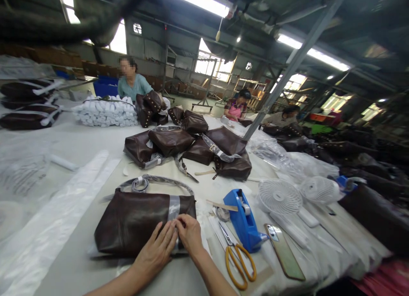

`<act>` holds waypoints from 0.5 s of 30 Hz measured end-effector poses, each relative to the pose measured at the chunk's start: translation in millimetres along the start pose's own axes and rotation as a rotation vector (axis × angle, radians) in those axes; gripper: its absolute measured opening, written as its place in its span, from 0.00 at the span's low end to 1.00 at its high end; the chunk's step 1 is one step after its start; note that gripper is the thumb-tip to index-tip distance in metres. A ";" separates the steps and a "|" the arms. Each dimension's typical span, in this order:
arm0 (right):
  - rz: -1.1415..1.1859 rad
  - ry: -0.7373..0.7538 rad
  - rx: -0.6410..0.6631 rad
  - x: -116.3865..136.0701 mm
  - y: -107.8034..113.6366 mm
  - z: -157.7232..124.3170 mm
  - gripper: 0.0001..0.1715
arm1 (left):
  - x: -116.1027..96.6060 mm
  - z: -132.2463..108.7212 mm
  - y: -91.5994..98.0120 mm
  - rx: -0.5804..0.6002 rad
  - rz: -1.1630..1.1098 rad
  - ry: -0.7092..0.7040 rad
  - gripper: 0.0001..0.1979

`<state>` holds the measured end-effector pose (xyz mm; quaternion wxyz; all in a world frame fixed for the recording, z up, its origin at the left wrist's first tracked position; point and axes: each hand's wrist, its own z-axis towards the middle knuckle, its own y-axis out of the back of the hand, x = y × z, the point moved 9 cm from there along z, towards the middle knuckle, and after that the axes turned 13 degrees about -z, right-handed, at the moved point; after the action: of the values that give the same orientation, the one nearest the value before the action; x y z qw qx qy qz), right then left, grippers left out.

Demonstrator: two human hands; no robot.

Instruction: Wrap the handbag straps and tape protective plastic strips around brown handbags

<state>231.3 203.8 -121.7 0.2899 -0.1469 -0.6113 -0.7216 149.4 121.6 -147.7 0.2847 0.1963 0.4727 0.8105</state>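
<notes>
The left hand point(161, 242) lies flat, fingers extended, on a bag point(136, 221) at the table's near side, beside the right hand point(189, 234), its fingertips gathered at the band point(174, 205), though whether they pinch it cannot be told. Uneven pressure could crease the band or skew it. Beyond the scissors point(229, 240) and dispenser point(243, 223), the pale table point(79, 142) bears more bags point(171, 142), with people point(132, 85) and bright windows point(211, 65) behind.
</notes>
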 end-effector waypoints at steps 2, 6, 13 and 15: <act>0.013 -0.023 -0.032 -1.1 6.1 -1.7 0.10 | -1.9 -4.0 -5.6 -0.025 0.007 0.007 0.29; -0.020 -0.155 -0.182 -45.5 70.4 -6.0 0.16 | -2.9 -13.5 -17.1 -0.110 -0.063 0.005 0.25; -0.238 -0.612 -0.452 -193.5 252.8 -64.8 0.20 | 0.4 -22.7 -30.9 -0.190 -0.248 0.038 0.25; -0.234 -0.634 -0.378 -212.9 259.5 -70.1 0.18 | 0.9 -23.3 -30.2 -0.222 -0.277 0.048 0.24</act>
<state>564.3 164.9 -50.1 -0.0300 -0.3429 -0.5392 -0.7686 143.3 118.8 -185.3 0.4024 0.0774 0.4097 0.8150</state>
